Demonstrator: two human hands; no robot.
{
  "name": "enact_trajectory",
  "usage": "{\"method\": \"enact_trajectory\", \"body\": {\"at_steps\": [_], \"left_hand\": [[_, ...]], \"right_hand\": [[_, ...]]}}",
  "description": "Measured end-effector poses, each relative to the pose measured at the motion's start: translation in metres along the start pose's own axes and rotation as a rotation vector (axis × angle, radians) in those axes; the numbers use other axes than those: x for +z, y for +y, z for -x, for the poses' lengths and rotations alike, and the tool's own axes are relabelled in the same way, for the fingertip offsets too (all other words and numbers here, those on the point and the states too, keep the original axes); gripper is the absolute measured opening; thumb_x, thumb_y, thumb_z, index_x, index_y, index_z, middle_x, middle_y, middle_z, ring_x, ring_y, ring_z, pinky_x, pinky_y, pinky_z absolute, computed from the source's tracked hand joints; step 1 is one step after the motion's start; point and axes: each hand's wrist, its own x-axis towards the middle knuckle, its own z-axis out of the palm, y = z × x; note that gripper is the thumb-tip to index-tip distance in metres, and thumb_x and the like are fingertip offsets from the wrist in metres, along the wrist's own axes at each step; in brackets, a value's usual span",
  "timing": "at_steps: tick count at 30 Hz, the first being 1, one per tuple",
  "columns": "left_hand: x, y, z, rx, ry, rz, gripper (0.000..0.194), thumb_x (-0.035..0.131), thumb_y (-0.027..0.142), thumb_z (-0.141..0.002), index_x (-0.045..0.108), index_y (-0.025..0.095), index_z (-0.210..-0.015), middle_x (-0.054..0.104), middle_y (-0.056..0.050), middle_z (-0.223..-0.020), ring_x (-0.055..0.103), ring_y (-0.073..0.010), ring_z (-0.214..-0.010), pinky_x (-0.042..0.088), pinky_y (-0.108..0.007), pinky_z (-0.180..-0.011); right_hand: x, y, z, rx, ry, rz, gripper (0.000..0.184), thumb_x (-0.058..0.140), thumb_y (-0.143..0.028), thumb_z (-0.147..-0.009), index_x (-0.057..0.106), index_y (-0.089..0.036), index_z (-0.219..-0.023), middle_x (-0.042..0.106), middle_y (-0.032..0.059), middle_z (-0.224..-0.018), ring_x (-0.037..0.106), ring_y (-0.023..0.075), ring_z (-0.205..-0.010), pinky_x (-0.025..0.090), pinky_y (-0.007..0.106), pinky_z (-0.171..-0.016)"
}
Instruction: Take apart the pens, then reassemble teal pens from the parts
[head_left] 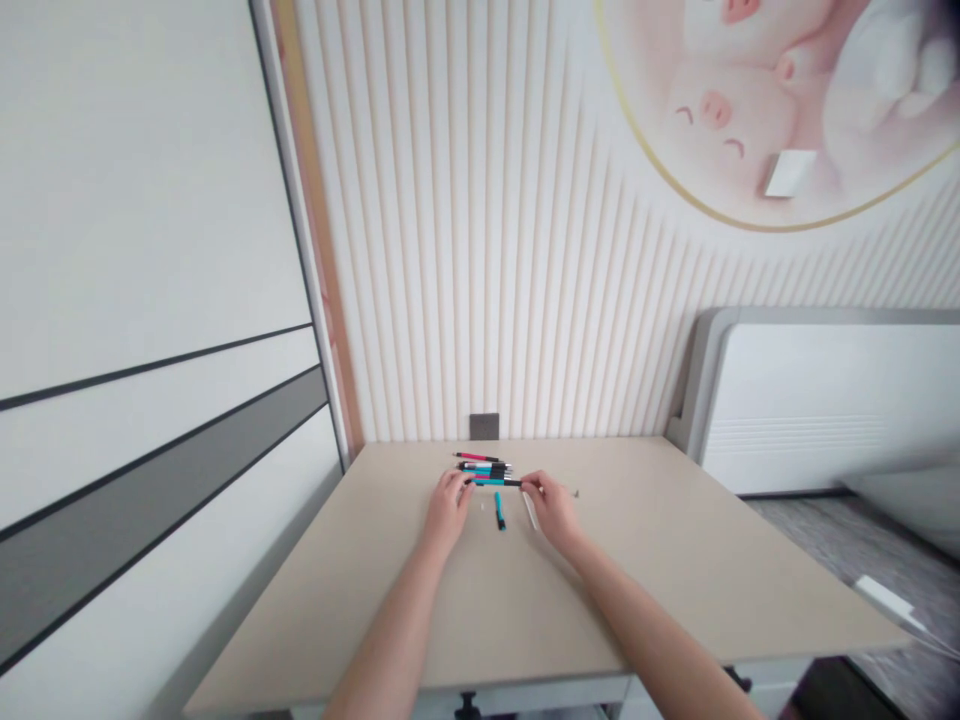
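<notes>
My left hand (448, 505) and my right hand (553, 508) hold the two ends of a teal and black pen (496, 482) just above the beige table (675, 560). Both hands have their fingers pinched on it. Behind that pen lies a small bunch of pens (484, 464) in red, teal and black. A short teal cap or pen part (499, 511) lies between my hands. A thin white piece (530, 510) rests by my right hand.
A dark wall socket plate (484, 426) sits just behind the table on the ribbed wall. A white and grey bed headboard (817, 400) stands to the right. A white wardrobe panel (150, 350) runs along the left.
</notes>
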Motion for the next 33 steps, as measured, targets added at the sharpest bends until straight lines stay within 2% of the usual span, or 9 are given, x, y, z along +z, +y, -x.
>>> {"method": "enact_trajectory", "body": {"at_steps": [3, 7, 13, 17, 21, 26, 29, 33], "left_hand": [[0.004, 0.001, 0.001, -0.024, -0.061, 0.071, 0.019, 0.050, 0.028, -0.091, 0.064, 0.021, -0.101, 0.061, -0.006, -0.101, 0.061, -0.0173, -0.089, 0.050, -0.031, -0.084], [0.004, -0.001, 0.003, -0.080, -0.152, 0.116, 0.025, 0.052, 0.035, -0.089, 0.065, 0.020, -0.104, 0.066, -0.004, -0.095, 0.062, -0.0158, -0.079, 0.050, -0.027, -0.074], [-0.016, -0.008, 0.006, -0.124, -0.328, 0.113, 0.025, 0.056, 0.037, -0.086, 0.070, 0.020, -0.098, 0.071, -0.003, -0.085, 0.063, -0.0165, -0.073, 0.049, -0.026, -0.071], [-0.029, -0.002, 0.014, -0.120, -0.259, 0.122, 0.027, 0.056, 0.037, -0.087, 0.070, 0.019, -0.101, 0.071, -0.004, -0.086, 0.061, -0.0162, -0.072, 0.049, -0.026, -0.070], [-0.030, 0.005, 0.018, -0.097, -0.252, 0.119, 0.026, 0.055, 0.037, -0.088, 0.070, 0.019, -0.101, 0.071, -0.004, -0.088, 0.061, -0.0153, -0.072, 0.048, -0.025, -0.071], [-0.028, 0.002, 0.019, -0.040, -0.207, 0.108, 0.033, 0.043, 0.038, -0.094, 0.068, 0.018, -0.086, 0.067, -0.003, -0.074, 0.062, -0.0156, -0.073, 0.047, -0.025, -0.074], [-0.028, 0.001, 0.018, -0.004, -0.164, 0.121, 0.034, 0.043, 0.039, -0.094, 0.066, 0.018, -0.080, 0.066, -0.002, -0.073, 0.061, -0.0157, -0.072, 0.046, -0.026, -0.074], [-0.028, 0.003, 0.018, 0.003, -0.167, 0.146, 0.034, 0.043, 0.039, -0.094, 0.065, 0.018, -0.080, 0.066, -0.002, -0.073, 0.061, -0.0158, -0.072, 0.045, -0.026, -0.074]], "right_hand": [[-0.001, 0.007, 0.012, 0.089, 0.024, -0.095, 0.031, 0.040, -0.040, -0.092, 0.064, -0.019, -0.093, 0.071, 0.0061, -0.086, 0.063, 0.0201, -0.078, 0.047, 0.029, -0.072], [-0.003, 0.015, 0.012, 0.105, 0.047, -0.178, 0.032, 0.043, -0.043, -0.090, 0.064, -0.019, -0.094, 0.071, 0.0068, -0.088, 0.063, 0.0207, -0.081, 0.047, 0.030, -0.073], [-0.002, 0.017, 0.013, 0.093, -0.007, -0.224, 0.035, 0.047, -0.046, -0.088, 0.066, -0.018, -0.098, 0.072, 0.0073, -0.087, 0.062, 0.0203, -0.076, 0.046, 0.030, -0.070], [-0.001, 0.014, 0.016, 0.094, -0.053, -0.231, 0.034, 0.048, -0.044, -0.088, 0.067, -0.018, -0.097, 0.072, 0.0065, -0.088, 0.061, 0.0188, -0.072, 0.046, 0.030, -0.069], [-0.005, 0.013, 0.016, 0.120, -0.051, -0.239, 0.035, 0.049, -0.045, -0.087, 0.067, -0.017, -0.098, 0.073, 0.0077, -0.090, 0.062, 0.0198, -0.076, 0.047, 0.030, -0.071], [-0.007, 0.010, 0.019, 0.136, -0.084, -0.255, 0.042, 0.047, -0.051, -0.088, 0.069, -0.016, -0.097, 0.074, 0.0079, -0.084, 0.063, 0.0201, -0.074, 0.047, 0.030, -0.070], [-0.006, 0.009, 0.020, 0.130, -0.091, -0.236, 0.046, 0.044, -0.055, -0.089, 0.070, -0.017, -0.088, 0.073, 0.0070, -0.080, 0.062, 0.0189, -0.068, 0.045, 0.028, -0.065], [-0.004, 0.009, 0.021, 0.150, -0.108, -0.183, 0.056, 0.034, -0.059, -0.092, 0.067, -0.017, -0.076, 0.068, 0.0047, -0.066, 0.055, 0.0158, -0.055, 0.040, 0.026, -0.057]]}}
